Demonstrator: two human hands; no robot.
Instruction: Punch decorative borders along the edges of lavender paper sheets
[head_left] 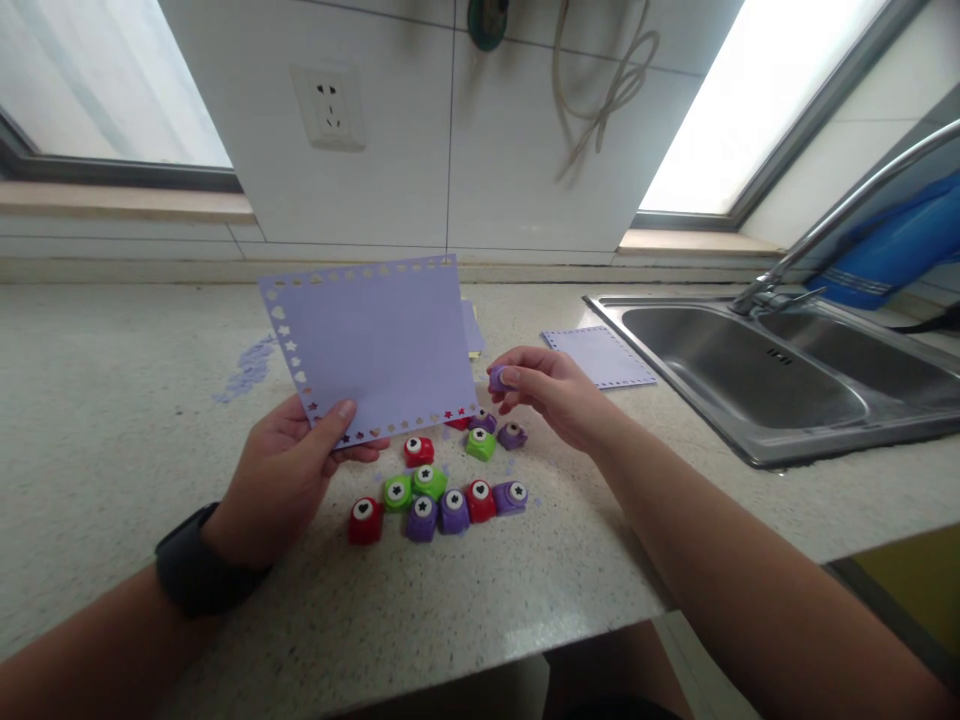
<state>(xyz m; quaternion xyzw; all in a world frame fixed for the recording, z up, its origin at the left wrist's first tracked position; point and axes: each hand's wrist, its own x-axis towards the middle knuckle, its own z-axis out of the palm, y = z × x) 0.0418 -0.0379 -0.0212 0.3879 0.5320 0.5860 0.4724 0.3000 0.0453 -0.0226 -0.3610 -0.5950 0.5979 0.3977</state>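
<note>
My left hand (289, 480) pinches the lower edge of a lilac paper sheet (375, 345) held upright above the counter; small shapes are punched along its top, left and bottom edges. My right hand (551, 390) is closed on a small purple punch (497, 377) just right of the sheet's lower corner. Below both hands, several small red, green and purple paper punches (439, 495) lie in a cluster on the speckled counter (112, 450).
A second lilac sheet (600, 355) with a punched border lies flat beside the steel sink (757, 375) at the right, with a tap (840, 215) over it. Lilac paper scraps (247, 370) sit at the left. A wall socket (328, 105) and a hanging cord (607, 90) are behind.
</note>
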